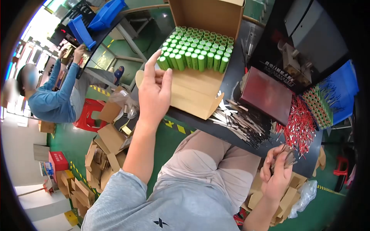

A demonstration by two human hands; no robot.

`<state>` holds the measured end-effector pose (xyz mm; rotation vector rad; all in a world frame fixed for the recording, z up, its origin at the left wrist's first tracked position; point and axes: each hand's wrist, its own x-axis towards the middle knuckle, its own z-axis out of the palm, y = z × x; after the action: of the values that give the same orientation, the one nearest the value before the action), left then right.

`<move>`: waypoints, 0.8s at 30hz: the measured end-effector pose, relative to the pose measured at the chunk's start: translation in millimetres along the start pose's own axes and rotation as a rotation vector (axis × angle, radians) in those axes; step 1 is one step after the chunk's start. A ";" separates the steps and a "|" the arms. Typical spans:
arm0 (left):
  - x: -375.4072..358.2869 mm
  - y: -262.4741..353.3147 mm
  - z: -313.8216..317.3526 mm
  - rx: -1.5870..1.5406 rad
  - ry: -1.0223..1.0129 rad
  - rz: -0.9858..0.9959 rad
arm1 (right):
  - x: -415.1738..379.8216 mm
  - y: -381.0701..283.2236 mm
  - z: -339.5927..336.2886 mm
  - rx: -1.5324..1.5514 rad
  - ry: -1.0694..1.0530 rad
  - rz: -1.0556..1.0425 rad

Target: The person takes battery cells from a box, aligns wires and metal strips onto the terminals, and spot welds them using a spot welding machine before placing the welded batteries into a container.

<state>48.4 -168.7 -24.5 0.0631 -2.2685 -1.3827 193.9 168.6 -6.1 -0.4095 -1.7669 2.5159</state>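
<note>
My left hand (155, 87) is raised at the near left edge of an open cardboard box (196, 88), its thumb and index finger apart and its other fingers partly curled; nothing shows between them. Just past its fingertips, rows of green cylindrical battery cells (194, 50) stand upright in the box. My right hand (275, 173) is closed around a small bundle of thin metal strips (284, 158), held at the table's near right edge. Closest to that hand lie a heap of red wire leads (298, 125) and a spread of loose metal strips (243, 121).
A dark machine with a metal head (291, 59) and a reddish-brown block (266, 95) occupies the right side. Behind it, a blue bin (345, 92) holds more cells with wires. Another person (54, 100) sits at the left bench. Cardboard boxes (111, 140) lie on the floor.
</note>
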 end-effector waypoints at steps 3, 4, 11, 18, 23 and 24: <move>5.4 -26.4 -6.1 0.340 -0.006 0.038 | 7.6 -4.9 2.6 -0.061 0.096 -0.106; 4.1 -33.5 0.0 0.356 0.002 0.078 | 8.3 -7.6 -1.8 -0.104 0.160 -0.149; 8.1 -65.8 -6.9 0.114 0.048 0.004 | 24.8 -27.1 0.3 -0.077 0.122 -0.135; 7.3 1.7 -6.2 -0.221 -0.137 -0.055 | 52.2 -42.0 -4.0 -0.067 0.067 -0.136; -3.0 79.8 48.6 -0.486 -0.408 0.047 | 87.7 -59.8 19.4 -0.153 0.089 -0.170; -3.0 90.4 64.6 -0.466 -0.423 0.094 | 94.6 -61.9 22.5 -0.136 0.062 -0.156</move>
<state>42.2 -70.3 26.9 -0.5265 -2.1561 -1.9795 90.0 186.9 40.4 -0.3370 -1.8745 2.2626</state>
